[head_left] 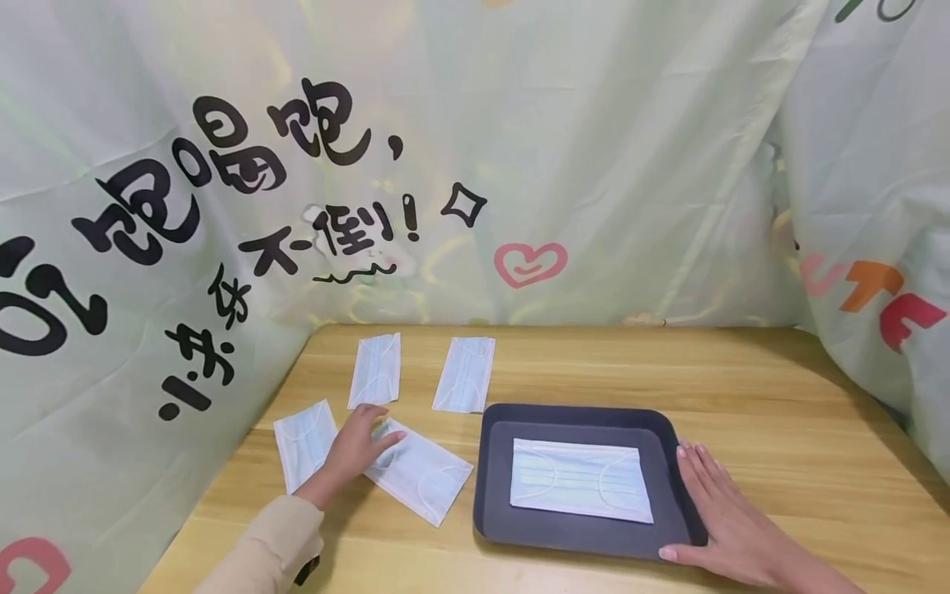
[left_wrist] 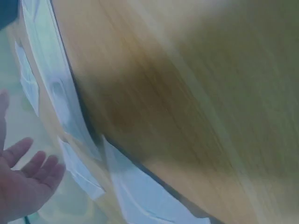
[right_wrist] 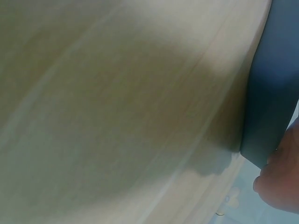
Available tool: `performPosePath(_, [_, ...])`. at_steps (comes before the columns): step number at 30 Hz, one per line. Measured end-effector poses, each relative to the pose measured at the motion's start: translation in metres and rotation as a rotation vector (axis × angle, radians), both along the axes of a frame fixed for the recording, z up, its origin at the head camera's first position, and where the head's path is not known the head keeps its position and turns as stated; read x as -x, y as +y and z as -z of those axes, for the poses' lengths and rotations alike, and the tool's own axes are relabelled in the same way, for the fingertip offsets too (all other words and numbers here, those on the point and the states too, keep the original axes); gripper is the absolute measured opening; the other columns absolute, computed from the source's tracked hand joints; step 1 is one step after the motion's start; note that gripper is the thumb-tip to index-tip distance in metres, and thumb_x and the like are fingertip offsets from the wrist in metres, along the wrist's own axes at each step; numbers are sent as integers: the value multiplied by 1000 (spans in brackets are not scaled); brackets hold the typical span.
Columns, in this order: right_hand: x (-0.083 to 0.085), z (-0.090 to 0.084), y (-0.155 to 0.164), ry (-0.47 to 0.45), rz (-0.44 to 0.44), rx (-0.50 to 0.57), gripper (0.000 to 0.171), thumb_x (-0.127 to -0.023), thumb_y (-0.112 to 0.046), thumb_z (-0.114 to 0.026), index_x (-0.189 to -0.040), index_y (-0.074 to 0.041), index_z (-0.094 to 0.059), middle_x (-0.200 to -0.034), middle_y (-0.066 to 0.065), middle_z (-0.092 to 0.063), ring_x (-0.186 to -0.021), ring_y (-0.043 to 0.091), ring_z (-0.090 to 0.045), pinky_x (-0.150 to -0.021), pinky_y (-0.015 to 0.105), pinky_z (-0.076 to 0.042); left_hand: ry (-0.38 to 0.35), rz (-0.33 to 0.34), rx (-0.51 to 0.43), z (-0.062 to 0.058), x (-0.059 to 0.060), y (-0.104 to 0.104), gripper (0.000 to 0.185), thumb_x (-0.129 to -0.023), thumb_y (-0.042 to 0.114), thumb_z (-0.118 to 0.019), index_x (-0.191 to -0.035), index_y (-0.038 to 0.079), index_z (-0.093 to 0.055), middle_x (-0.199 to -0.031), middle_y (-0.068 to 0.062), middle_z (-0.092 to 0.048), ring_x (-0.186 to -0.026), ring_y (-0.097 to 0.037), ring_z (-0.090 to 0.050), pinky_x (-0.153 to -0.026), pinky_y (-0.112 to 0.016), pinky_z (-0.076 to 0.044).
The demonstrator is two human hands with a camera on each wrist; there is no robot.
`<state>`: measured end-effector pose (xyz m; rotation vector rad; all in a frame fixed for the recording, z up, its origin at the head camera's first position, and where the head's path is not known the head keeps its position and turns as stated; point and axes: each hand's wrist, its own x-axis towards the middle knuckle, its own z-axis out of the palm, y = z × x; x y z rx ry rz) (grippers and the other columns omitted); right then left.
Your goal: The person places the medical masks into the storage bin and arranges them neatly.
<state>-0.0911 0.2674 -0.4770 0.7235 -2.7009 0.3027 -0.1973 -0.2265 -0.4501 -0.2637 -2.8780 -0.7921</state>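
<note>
Four loose masks lie left of the tray (head_left: 493,462). Left hand (head_left: 355,450), fingers flat, seemingly presses the nearest mask (head_left: 419,472), long axis running ten to four o'clock. Right hand (head_left: 723,516) rests flat against the tray's three-o'clock rim.

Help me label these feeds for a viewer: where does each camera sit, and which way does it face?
Head: worn on the head, looking forward and down at the wooden table, four loose face masks, the dark tray; left hand and right hand show.
Left wrist: looks blurrily along the table at masks; left hand's fingers show.
Right wrist: close over the table at the tray's edge; a bit of the right hand shows.
Shared: head and right wrist both show the tray.
</note>
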Motion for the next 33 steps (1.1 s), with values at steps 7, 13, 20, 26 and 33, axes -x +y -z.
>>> performPosePath(7, [-3, 2, -2, -34, 0, 18, 119, -66, -56, -73, -147, 3, -10, -157, 11, 1, -140, 5, 21, -108, 12, 17, -140, -104, 15, 9, 5, -11, 44, -81, 20, -70, -108, -14, -58, -105, -26, -60, -101, -38, -56, -89, -49, -46])
performPosePath(13, [-3, 3, -5, -9, -8, 3, 122, -64, -58, -73, -148, 2, -7, -157, 8, 6, -140, 5, 21, -109, 13, 17, -190, -208, -43, 8, 5, -15, 39, -77, 14, -74, -100, -15, -61, -94, -24, -63, -87, -32, -59, -82, -46, -49])
performPosePath(20, [-3, 2, -4, 17, 4, -6, 123, -63, -60, -73, -147, 2, -7, -157, 8, 6, -140, 6, 21, -110, 14, 16, -230, -223, -72, 4, 8, -14, 33, -74, 12, -76, -92, -12, -62, -87, -22, -62, -83, -30, -58, -77, -42, -49])
performPosePath(26, [-2, 0, -3, 56, -8, -8, 125, -62, -60, -73, -147, 2, -6, -155, -2, 16, -141, 7, 20, -110, 14, 16, -239, -228, -31, 4, 14, -10, 33, -72, 12, -77, -90, -10, -60, -81, -17, -58, -75, -24, -53, -70, -39, -46])
performPosePath(33, [-2, 1, 4, 27, 29, -11, 124, -63, -59, -73, -147, 3, -7, -155, -2, 16, -140, 6, 21, -109, 13, 16, -265, -247, 49, 0, 16, -4, 35, -74, 15, -76, -94, -8, -58, -80, -14, -58, -73, -23, -53, -67, -36, -46])
